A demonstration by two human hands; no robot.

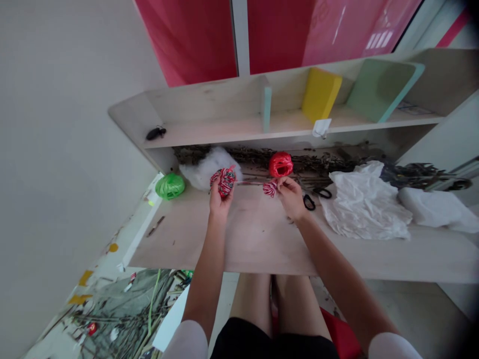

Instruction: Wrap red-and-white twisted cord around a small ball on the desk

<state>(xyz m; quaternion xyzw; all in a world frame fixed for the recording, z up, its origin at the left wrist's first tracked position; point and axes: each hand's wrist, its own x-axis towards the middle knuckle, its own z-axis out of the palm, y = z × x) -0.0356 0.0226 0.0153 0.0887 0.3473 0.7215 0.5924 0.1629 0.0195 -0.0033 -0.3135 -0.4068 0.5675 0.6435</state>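
Note:
My left hand point(219, 199) is closed around a red, white and black striped wrapped ball point(223, 180), held above the wooden desk point(247, 239). A thin stick or strand runs from that ball to my right hand point(290, 195), which pinches a smaller striped red-and-white wrapped piece point(269, 188). Just behind my right hand sits a red roll of string point(280, 164). A tuft of white stuffing point(209, 167) lies behind my left hand.
A green roll of string point(170, 186) is at the desk's left end. Black scissors point(316, 196) lie right of my right hand, beside white plastic bags point(364, 204). Dry twigs point(337, 162) line the back. The shelf holds a yellow block point(321, 94) and a small black object point(155, 132).

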